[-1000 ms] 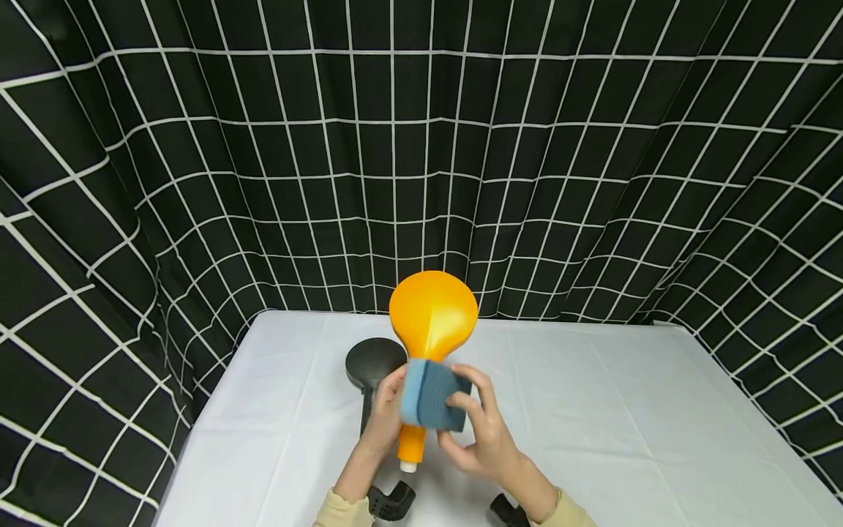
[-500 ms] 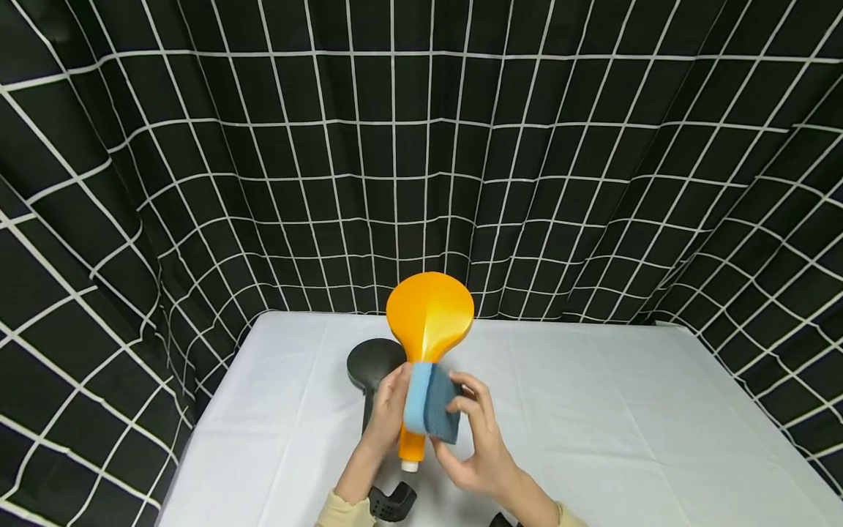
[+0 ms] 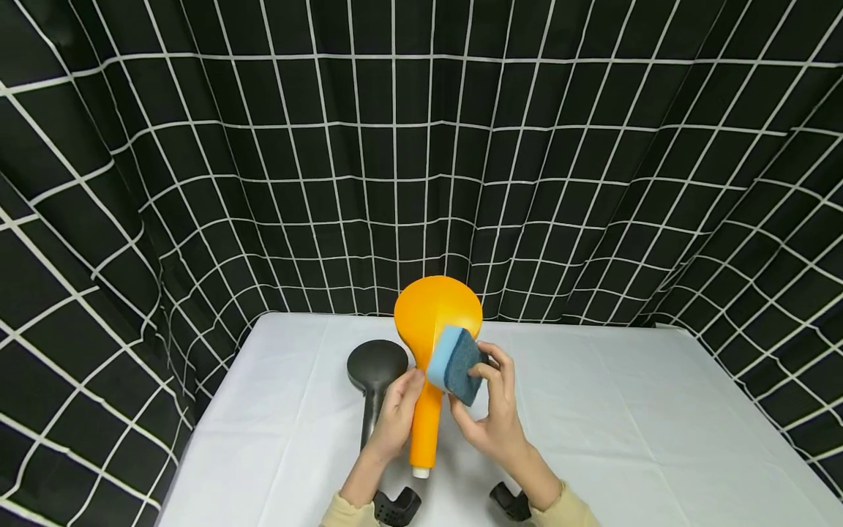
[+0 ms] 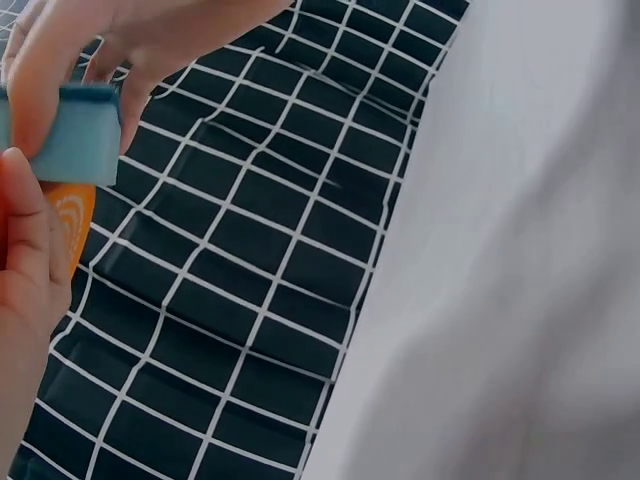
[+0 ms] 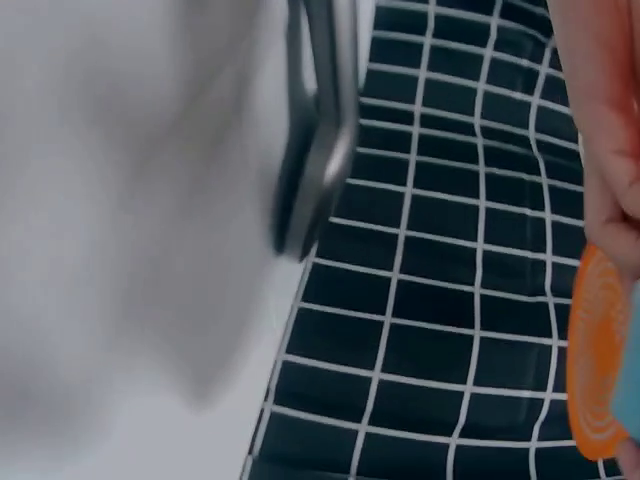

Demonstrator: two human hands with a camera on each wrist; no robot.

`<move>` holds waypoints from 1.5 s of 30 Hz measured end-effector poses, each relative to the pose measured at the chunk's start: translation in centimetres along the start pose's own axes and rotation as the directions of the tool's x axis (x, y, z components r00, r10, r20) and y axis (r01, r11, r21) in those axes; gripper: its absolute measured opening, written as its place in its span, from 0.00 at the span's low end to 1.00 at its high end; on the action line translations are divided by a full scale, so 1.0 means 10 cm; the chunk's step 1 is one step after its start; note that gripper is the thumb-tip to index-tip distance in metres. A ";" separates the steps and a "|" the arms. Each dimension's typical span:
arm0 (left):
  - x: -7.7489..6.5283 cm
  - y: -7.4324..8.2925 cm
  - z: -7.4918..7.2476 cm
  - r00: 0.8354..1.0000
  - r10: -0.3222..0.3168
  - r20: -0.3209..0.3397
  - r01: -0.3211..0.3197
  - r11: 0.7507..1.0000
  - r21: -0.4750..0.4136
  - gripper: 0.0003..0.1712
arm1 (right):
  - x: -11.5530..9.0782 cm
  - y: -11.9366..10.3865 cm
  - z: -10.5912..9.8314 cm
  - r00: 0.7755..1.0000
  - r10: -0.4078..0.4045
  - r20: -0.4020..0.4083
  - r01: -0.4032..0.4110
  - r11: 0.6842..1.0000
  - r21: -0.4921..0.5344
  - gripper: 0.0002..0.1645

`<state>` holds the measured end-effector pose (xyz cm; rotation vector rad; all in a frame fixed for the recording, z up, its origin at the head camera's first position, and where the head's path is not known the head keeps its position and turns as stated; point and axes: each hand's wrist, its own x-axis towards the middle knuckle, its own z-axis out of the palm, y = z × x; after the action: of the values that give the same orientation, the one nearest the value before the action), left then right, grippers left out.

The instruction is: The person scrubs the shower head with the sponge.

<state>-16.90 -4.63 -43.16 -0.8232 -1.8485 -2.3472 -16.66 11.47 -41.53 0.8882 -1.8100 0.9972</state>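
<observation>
My left hand (image 3: 395, 413) grips the handle of an orange shower head (image 3: 424, 304), which is tilted up above the table with its smooth back towards me and its white threaded end (image 3: 421, 473) at the bottom. In the right hand (image 3: 498, 417) a two-tone blue sponge (image 3: 454, 362) is pinched between thumb and fingers. Its light side lies against the neck, just below the round head. The left wrist view catches the sponge (image 4: 85, 148) and a sliver of the spray face (image 4: 76, 215). More of that ringed orange face (image 5: 597, 350) shows at the edge of the right wrist view.
A black shower head (image 3: 377, 362) lies on the white-covered table (image 3: 593, 417), left of the left hand. Black wrist mounts (image 3: 397, 506) sit near both wrists. A dark curtain with white grid lines (image 3: 421, 146) surrounds the table's back and sides.
The right hand has moved the sponge from the handle up and right to the neck. The shower head has shifted slightly right with the left hand, leaving more of its handle in sight.
</observation>
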 end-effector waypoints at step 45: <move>0.00 0.11 0.01 0.998 0.063 0.019 -0.062 0.995 -0.084 0.16 | -0.07 -0.02 -0.03 0.990 -0.106 0.097 0.106 0.994 0.004 0.20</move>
<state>-16.45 -4.83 -42.20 -0.9047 -1.7162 -2.4011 -16.08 11.78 -42.01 1.0372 -1.8236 0.8986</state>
